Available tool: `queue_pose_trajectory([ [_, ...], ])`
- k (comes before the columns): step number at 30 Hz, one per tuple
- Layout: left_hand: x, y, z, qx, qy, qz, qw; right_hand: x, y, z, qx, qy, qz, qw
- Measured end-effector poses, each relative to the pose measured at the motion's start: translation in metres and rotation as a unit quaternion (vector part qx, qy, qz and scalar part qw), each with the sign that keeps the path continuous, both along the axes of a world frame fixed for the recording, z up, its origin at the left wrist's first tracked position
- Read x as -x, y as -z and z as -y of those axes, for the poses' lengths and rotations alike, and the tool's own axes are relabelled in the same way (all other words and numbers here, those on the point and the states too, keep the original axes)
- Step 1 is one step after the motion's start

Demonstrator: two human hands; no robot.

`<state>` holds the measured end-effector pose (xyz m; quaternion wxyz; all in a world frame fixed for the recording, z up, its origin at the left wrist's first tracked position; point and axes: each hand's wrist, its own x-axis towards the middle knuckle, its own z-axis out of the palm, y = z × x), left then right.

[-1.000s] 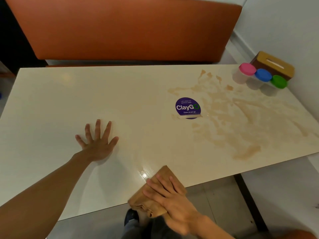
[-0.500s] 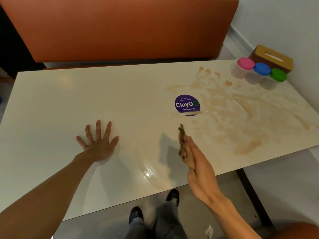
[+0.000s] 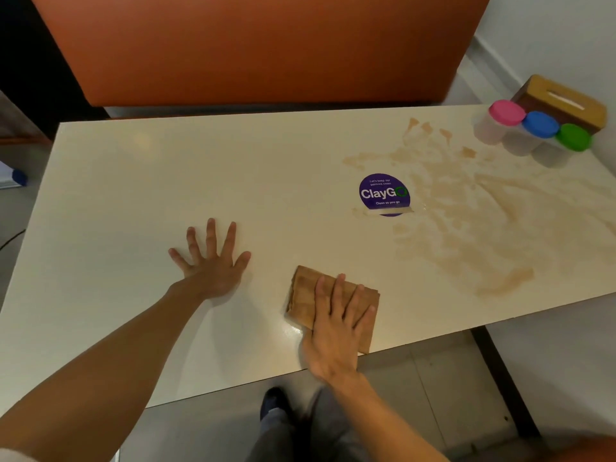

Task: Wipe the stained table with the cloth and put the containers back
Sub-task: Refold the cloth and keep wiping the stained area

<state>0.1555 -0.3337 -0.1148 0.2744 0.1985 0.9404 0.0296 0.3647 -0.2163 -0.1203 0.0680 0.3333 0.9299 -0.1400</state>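
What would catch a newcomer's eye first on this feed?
The brown stain smeared across the right half of the table, beyond the purple ClayGo sticker. Near the front edge, the right hand presses a folded brown cloth flat, with the left hand spread on the table beside it. Three colour-lidded containers stand in the far right corner.

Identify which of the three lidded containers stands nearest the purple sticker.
The pink-lidded container: it stands at the left end of the row, closest to the purple sticker, while the blue-lidded container and green-lidded container stand farther right.
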Motion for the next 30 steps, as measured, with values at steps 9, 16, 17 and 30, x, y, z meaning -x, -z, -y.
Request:
queue_pose_trajectory([
  [9,0.002,0.005,0.005,-0.006,0.0,-0.007,1.0,-0.017,0.008,0.049,0.001,-0.11,0.001,0.994],
  [16,-0.003,0.008,0.015,-0.019,0.017,-0.003,1.0,-0.026,-0.037,0.082,0.129,-0.244,0.022,0.961],
  [17,-0.003,0.008,0.018,-0.029,0.02,0.003,0.999,-0.026,-0.045,0.082,0.252,-0.215,0.08,0.94],
  [30,-0.002,-0.039,-0.034,-0.312,-0.057,0.078,0.945,0.009,-0.145,-0.115,0.496,0.007,-0.18,0.849],
])
